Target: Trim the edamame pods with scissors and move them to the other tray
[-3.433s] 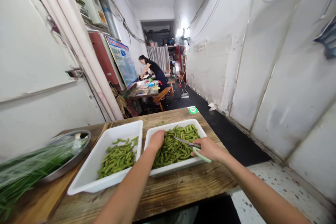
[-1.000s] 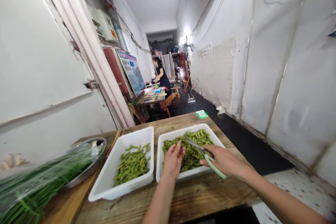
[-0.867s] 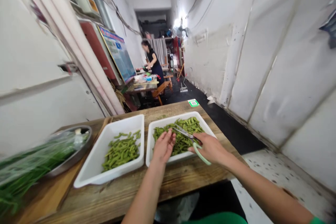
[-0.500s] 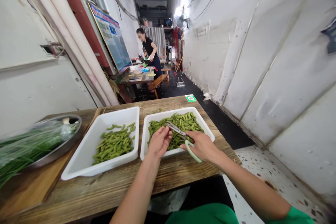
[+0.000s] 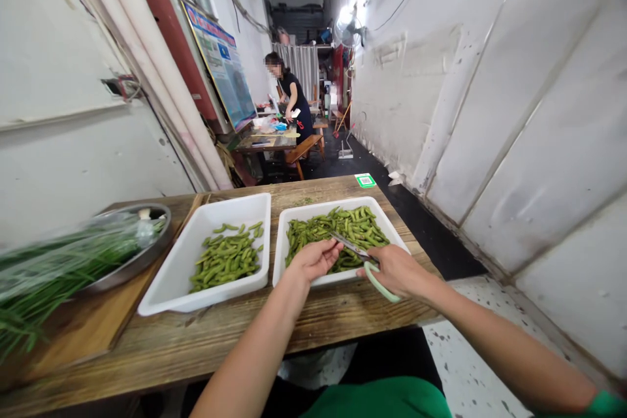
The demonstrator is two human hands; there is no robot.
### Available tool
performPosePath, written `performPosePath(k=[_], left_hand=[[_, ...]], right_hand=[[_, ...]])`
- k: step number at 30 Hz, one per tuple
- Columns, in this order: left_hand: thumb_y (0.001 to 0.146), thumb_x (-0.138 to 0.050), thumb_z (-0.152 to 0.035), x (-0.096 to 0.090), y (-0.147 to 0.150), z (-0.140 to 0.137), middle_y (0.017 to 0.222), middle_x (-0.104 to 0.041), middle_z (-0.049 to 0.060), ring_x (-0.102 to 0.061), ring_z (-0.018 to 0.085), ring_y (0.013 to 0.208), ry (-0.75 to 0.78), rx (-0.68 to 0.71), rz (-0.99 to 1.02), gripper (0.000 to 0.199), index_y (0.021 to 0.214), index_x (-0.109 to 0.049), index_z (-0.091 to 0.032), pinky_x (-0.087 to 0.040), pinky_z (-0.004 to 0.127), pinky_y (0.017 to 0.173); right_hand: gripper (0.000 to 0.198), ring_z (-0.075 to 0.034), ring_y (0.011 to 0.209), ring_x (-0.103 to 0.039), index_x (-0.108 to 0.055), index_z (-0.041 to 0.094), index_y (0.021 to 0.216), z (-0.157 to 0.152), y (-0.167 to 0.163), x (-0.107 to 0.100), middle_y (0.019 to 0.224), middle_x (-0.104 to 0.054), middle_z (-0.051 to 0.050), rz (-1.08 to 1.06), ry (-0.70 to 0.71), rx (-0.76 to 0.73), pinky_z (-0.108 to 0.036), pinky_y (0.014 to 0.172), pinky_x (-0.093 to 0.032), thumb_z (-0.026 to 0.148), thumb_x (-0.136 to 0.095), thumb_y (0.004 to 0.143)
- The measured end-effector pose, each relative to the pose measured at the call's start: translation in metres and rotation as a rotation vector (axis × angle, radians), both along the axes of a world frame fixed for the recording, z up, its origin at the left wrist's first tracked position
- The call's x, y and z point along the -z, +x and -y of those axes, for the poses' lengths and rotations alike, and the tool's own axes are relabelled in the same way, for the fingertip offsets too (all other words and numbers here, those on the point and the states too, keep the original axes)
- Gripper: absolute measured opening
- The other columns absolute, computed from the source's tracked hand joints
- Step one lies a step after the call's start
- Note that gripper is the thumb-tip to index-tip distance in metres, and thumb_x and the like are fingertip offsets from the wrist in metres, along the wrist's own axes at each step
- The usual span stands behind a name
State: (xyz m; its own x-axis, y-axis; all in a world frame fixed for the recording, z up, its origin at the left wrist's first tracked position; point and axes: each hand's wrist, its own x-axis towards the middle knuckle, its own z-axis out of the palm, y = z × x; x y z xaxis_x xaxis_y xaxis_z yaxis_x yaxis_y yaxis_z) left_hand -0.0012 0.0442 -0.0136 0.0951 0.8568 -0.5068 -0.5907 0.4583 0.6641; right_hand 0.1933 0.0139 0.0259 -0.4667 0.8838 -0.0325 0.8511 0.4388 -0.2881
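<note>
In the head view, my right hand [image 5: 394, 269] grips a pair of scissors with pale green handles [image 5: 385, 286]. Their metal blades point left and away, over the right-hand white tray [image 5: 279, 255]. My left hand [image 5: 318, 259] is palm up, thumb and fingertips pinched together close to the blade tips; anything between them is too small to make out. Green soybean pods [image 5: 362, 222] fill the tray under both hands. To the left, a second white tray [image 5: 166, 290] holds a smaller heap of pods [image 5: 225, 261].
Long green stalks in clear plastic [image 5: 93, 245] lie across a metal bowl [image 5: 164, 235] on a wooden board [image 5: 105, 326] at left. A green QR card [image 5: 365, 181] sits at the table's [image 5: 313, 188] far edge. Further back, a person [image 5: 296, 98] stands at another table.
The view has swung slightly left, so the scene sits further right. Both hands and the scissors have shifted a little right over the tray. The person behind leans further over their table.
</note>
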Motion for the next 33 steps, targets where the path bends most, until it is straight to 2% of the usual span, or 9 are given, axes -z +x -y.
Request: performPosePath(k=[9, 20, 22, 23, 25, 26, 29, 31, 33], left_hand=[[0.082, -0.054, -0.008, -0.004, 0.002, -0.006, 0.067, -0.063, 0.006, -0.055, 0.005, 0.047, -0.122, 0.112, 0.021, 0.01, 0.074, -0.059, -0.008, -0.038, 0.011, 0.037], [0.079, -0.056, -0.008, -0.011, 0.004, -0.001, 0.074, -0.064, 0.009, -0.055, 0.006, 0.053, -0.009, 0.068, -0.16, 0.008, 0.072, -0.059, -0.008, -0.04, 0.014, 0.046], [0.078, -0.059, -0.015, -0.019, -0.014, 0.006, 0.078, -0.064, 0.008, -0.057, 0.01, 0.062, 0.137, -0.038, -0.405, 0.004, 0.077, -0.061, -0.012, -0.042, 0.018, 0.052], [0.078, -0.059, -0.019, -0.024, -0.027, 0.01, 0.081, -0.064, 0.007, -0.058, 0.013, 0.067, 0.244, -0.119, -0.644, 0.007, 0.082, -0.062, -0.014, -0.044, 0.021, 0.057], [0.077, -0.058, -0.024, -0.035, -0.058, 0.017, 0.096, -0.062, 0.01, -0.057, 0.023, 0.09, 0.385, -0.375, -1.325, 0.021, 0.096, -0.064, -0.017, -0.045, 0.032, 0.076], [0.077, -0.056, -0.024, -0.04, -0.072, 0.02, 0.108, -0.058, 0.014, -0.051, 0.028, 0.103, 0.357, -0.459, -1.612, 0.028, 0.103, -0.063, -0.017, -0.041, 0.039, 0.085], [0.073, -0.059, -0.023, -0.047, -0.093, 0.017, 0.127, -0.046, 0.021, -0.035, 0.039, 0.12, 0.189, -0.373, -2.098, 0.042, 0.114, -0.06, -0.017, -0.027, 0.053, 0.093], [0.074, -0.058, -0.027, -0.042, -0.085, 0.004, 0.122, -0.051, 0.02, -0.038, 0.038, 0.116, 0.238, -0.201, -2.173, 0.037, 0.11, -0.063, -0.02, -0.024, 0.054, 0.092], [0.076, -0.057, -0.031, -0.032, -0.068, -0.017, 0.105, -0.061, 0.017, -0.046, 0.035, 0.107, 0.352, -0.021, -2.089, 0.023, 0.093, -0.069, -0.02, -0.025, 0.05, 0.09]], right_hand=[[0.055, -0.028, 0.081, -0.066, -0.068, 0.014, 0.087, -0.01, -0.003, -0.009, 0.083, -0.069, -0.017, 0.09, -0.056, 0.026, -0.029, 0.063, -0.04, 0.063, -0.045, 0.079], [0.037, -0.026, 0.08, -0.066, -0.068, 0.015, 0.086, -0.019, 0.007, -0.004, 0.083, -0.07, -0.014, 0.091, -0.056, -0.025, -0.026, 0.061, -0.039, 0.048, -0.053, 0.081], [0.04, -0.027, 0.082, -0.065, -0.067, 0.015, 0.09, -0.022, 0.016, -0.003, 0.085, -0.07, -0.013, 0.096, -0.057, -0.002, -0.026, 0.061, -0.039, 0.051, -0.054, 0.08], [0.042, -0.027, 0.083, -0.065, -0.066, 0.015, 0.092, -0.023, 0.021, -0.002, 0.086, -0.069, -0.013, 0.097, -0.059, 0.015, -0.027, 0.061, -0.039, 0.053, -0.054, 0.08], [0.045, -0.028, 0.084, -0.065, -0.064, 0.016, 0.098, -0.023, 0.029, 0.0, 0.087, -0.069, -0.013, 0.091, -0.066, 0.045, -0.027, 0.062, -0.039, 0.055, -0.053, 0.08], [0.046, -0.028, 0.085, -0.065, -0.063, 0.016, 0.101, -0.023, 0.032, 0.001, 0.088, -0.069, -0.013, 0.085, -0.065, 0.054, -0.027, 0.062, -0.039, 0.056, -0.052, 0.08], [0.046, -0.028, 0.085, -0.065, -0.061, 0.017, 0.104, -0.02, 0.034, 0.003, 0.088, -0.069, -0.012, 0.063, -0.05, 0.067, -0.027, 0.063, -0.039, 0.055, -0.05, 0.081], [0.045, -0.028, 0.084, -0.065, -0.06, 0.016, 0.103, -0.018, 0.032, 0.003, 0.087, -0.069, -0.013, 0.054, -0.036, 0.073, -0.027, 0.063, -0.038, 0.055, -0.05, 0.082], [0.046, -0.028, 0.084, -0.064, -0.06, 0.016, 0.103, -0.015, 0.029, 0.002, 0.088, -0.068, -0.013, 0.045, -0.028, 0.089, -0.027, 0.063, -0.038, 0.056, -0.049, 0.082]])
